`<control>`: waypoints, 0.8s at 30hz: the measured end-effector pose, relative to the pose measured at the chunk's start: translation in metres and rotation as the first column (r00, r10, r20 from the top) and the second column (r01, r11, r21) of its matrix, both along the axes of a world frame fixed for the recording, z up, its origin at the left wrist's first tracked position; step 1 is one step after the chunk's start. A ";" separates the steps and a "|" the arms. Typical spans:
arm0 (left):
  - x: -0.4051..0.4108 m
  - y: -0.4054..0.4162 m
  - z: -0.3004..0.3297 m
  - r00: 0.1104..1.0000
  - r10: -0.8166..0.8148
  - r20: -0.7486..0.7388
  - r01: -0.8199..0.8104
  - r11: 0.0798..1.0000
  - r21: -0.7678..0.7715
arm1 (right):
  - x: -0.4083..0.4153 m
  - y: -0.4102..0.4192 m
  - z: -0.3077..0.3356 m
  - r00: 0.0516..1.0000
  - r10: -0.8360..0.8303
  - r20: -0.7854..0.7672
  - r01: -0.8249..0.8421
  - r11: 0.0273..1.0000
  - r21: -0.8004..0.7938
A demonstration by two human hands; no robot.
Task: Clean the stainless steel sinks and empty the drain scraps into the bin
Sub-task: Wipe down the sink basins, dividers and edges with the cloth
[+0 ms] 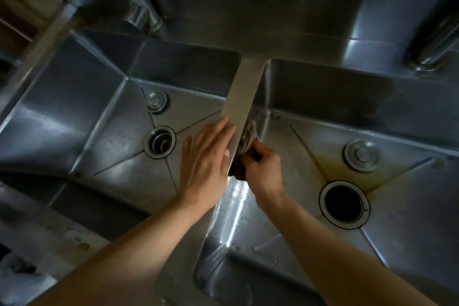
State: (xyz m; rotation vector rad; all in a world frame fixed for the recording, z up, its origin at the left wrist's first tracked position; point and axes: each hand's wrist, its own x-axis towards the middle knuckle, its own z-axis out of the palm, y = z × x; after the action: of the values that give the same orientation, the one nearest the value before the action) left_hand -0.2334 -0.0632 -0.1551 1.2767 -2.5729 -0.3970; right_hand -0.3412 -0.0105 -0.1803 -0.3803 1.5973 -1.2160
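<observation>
Two stainless steel sinks sit side by side, the left sink (74, 112) and the right sink (407, 181), split by a steel divider (244, 87). My left hand (207, 159) rests flat with straight fingers on the divider's left side. My right hand (263, 171) grips a dark scrubbing pad (244, 141) pressed against the right sink's left wall just below the divider. The left drain (160, 141) holds a strainer basket. The right drain (344, 204) is an open dark hole with brown stains around it.
A round drain stopper (156, 101) lies on the left sink floor and another stopper (362, 155) in the right sink. Faucet bases stand at the back left (151, 20) and back right (427, 57). Water drops cover the right sink's near left wall.
</observation>
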 end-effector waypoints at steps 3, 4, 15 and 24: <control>0.005 0.008 -0.005 1.000 -0.008 0.006 0.008 1.000 0.005 | 0.007 -0.010 -0.068 1.000 -0.020 -0.001 0.019 0.979 0.203; 0.005 0.007 -0.006 1.000 -0.007 -0.009 0.007 1.000 0.006 | 0.008 -0.011 -0.091 1.000 -0.023 -0.003 0.023 0.964 0.264; 0.008 0.002 -0.014 0.998 -0.011 -0.070 0.013 1.000 0.019 | 0.008 -0.001 -0.061 0.992 -0.013 0.122 -0.024 0.955 0.295; 0.017 0.016 0.001 0.992 0.018 -0.121 -0.013 0.999 0.036 | 0.017 0.040 0.042 0.990 0.066 0.127 -0.068 0.998 0.010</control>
State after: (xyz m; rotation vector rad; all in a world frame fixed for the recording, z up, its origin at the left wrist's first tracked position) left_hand -0.2161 -0.0473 -0.1538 1.2432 -2.4637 -0.5033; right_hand -0.3240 0.0299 -0.1379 -0.3383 1.4726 -1.1544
